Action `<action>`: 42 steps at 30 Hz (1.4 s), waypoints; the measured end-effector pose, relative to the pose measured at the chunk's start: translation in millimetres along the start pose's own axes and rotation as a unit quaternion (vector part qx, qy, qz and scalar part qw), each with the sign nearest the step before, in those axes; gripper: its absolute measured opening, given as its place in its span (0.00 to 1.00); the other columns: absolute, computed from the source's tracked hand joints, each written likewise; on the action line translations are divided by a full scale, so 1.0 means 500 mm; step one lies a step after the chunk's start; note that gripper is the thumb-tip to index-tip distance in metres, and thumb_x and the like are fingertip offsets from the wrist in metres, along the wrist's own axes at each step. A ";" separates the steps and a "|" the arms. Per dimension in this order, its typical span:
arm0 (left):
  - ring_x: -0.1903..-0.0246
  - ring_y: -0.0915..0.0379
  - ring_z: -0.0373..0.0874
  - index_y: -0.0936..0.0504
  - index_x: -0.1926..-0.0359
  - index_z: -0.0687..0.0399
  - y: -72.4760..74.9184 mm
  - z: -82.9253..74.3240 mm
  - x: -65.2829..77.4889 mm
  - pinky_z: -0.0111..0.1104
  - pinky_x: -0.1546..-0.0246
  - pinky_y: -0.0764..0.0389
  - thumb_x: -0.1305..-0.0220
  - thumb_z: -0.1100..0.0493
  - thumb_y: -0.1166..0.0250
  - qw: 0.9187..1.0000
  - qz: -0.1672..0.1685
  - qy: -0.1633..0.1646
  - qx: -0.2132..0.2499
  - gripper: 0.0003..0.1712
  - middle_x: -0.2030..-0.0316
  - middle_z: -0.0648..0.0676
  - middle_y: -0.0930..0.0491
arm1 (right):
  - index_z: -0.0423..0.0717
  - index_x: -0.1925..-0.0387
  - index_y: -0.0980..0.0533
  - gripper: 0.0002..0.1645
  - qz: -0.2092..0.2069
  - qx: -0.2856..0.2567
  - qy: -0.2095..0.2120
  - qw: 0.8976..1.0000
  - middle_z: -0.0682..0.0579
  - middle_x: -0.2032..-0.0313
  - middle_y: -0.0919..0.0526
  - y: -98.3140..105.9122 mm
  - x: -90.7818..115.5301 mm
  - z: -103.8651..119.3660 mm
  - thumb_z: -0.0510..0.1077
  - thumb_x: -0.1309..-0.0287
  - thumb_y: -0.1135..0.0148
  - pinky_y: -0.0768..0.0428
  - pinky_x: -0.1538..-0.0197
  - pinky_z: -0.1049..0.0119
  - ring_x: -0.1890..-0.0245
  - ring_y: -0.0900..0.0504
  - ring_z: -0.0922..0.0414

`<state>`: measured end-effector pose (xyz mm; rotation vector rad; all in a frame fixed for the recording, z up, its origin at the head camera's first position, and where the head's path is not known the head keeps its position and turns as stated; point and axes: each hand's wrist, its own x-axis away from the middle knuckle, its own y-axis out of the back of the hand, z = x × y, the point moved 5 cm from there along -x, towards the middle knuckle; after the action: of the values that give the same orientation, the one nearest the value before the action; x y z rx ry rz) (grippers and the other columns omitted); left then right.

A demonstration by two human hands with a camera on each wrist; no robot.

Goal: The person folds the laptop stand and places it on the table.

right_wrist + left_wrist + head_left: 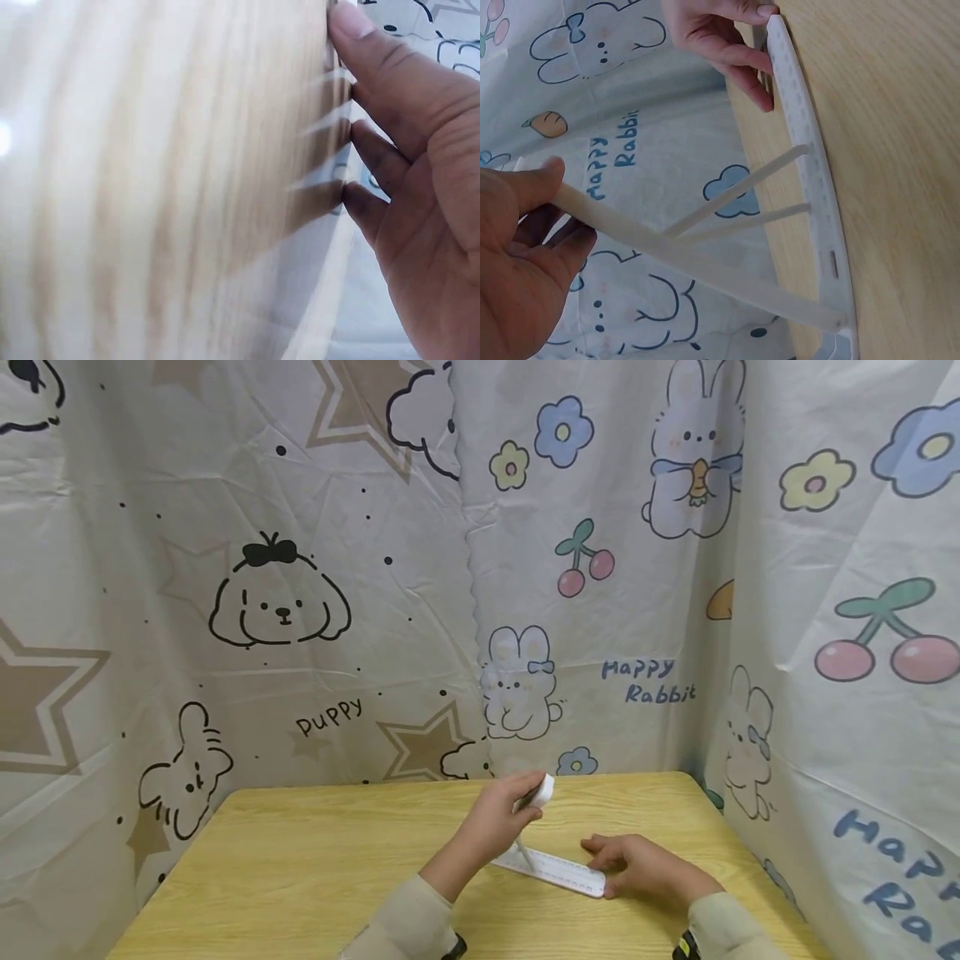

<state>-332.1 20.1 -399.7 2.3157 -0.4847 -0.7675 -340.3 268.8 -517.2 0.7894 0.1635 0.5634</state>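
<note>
A white folding stand lies with its long, narrow base flat on the table. From one end of that base a flat bar rises at a slant, and two thin struts run between bar and base. My left hand pinches the bar's raised end between thumb and fingers. At the base's right end, my right hand grips it, thumb at the tip and fingers along the far side. The right wrist view shows the right fingertips down at the wood surface, with the stand mostly hidden there.
The wood-grain table reaches back to a hanging cloth printed with puppies, rabbits and stars. More cloth hangs close along the table's right side.
</note>
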 end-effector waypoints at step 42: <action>0.36 0.24 0.47 0.21 0.34 0.49 0.023 0.070 -0.010 0.32 0.41 0.20 0.31 0.68 0.35 0.987 0.029 0.018 0.155 0.26 0.34 0.48 0.23 | 0.55 0.42 0.17 0.30 0.063 0.011 0.085 0.994 0.56 0.32 0.23 -0.069 -0.028 0.049 0.52 0.49 0.25 0.61 0.28 0.24 0.23 0.45 0.35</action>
<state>-359.7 -1.8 -411.8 2.5826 -0.6948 -0.6583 -329.2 226.6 -525.6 0.7776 0.2780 0.7496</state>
